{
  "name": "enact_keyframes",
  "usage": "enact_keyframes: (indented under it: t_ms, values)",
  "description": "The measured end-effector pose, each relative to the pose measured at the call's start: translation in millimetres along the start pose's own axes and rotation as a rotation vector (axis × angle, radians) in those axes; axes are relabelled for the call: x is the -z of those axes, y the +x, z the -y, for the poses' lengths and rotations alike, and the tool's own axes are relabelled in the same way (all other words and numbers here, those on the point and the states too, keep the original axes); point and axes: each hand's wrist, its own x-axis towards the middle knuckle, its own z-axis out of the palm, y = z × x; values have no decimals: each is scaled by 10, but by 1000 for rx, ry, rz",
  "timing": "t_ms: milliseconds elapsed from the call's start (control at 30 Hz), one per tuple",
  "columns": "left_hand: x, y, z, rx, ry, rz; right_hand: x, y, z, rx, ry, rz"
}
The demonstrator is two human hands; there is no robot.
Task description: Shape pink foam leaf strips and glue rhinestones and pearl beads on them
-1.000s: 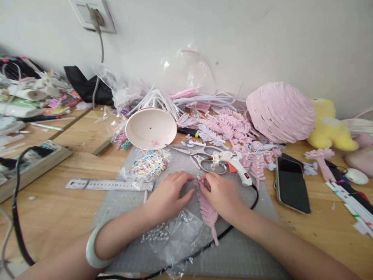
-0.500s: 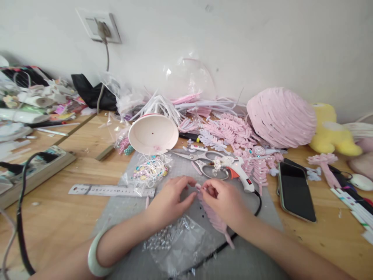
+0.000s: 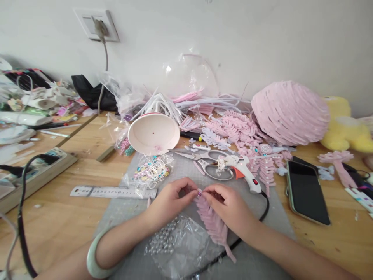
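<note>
Over the grey mat point(image 3: 122, 217), my left hand point(image 3: 176, 198) and my right hand point(image 3: 230, 202) meet with thumbs and forefingers pinched at the tip of a pink fuzzy chenille leaf point(image 3: 214, 225). A small shiny purple gem point(image 3: 199, 193) shows at that tip, between my fingertips. The leaf hangs down toward me, its stem at the bottom. Beyond my hands lie scissors point(image 3: 204, 156) and a white hot glue gun point(image 3: 249, 177). Close to my left wrist is a clear bag of silvery beads point(image 3: 164, 241).
A metal ruler point(image 3: 110, 192) and a bag of stringed gems point(image 3: 153, 171) lie to the left. A white bowl point(image 3: 154, 134), pink chenille leaves point(image 3: 233, 126) and a pink wrapped dome point(image 3: 291, 111) stand behind. A phone point(image 3: 307, 192) is right; the glue gun's black cord point(image 3: 265, 210) curves past my right arm.
My fingertips have drawn together at the leaf's tip, and the purple gem now shows clearly between them. More of the leaf is visible. The view has shifted slightly left.
</note>
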Motion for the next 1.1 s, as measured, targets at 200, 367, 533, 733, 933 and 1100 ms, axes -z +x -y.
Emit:
enact_keyframes:
  t_ms: [200, 367, 533, 733, 933, 1100]
  values:
    - [3, -6, -18, 16, -87, -21, 49, 27, 6, -136, 296, 57]
    - [-15, -7, -11, 53, -195, 32, 62, 50, 22, -363, 626, 109]
    - [-36, 8, -11, 122, -318, 64, 130, 70, 45, -455, 782, 147]
    - [-130, -26, -55, 245, -532, 148, 119, 55, 84, -439, 809, 228]
    - [-137, -46, -74, 300, -558, 166, 185, 67, 36, -42, 389, 194]
    - [-126, -40, -54, 315, -557, 229, 350, 125, 10, 351, 7, 216]
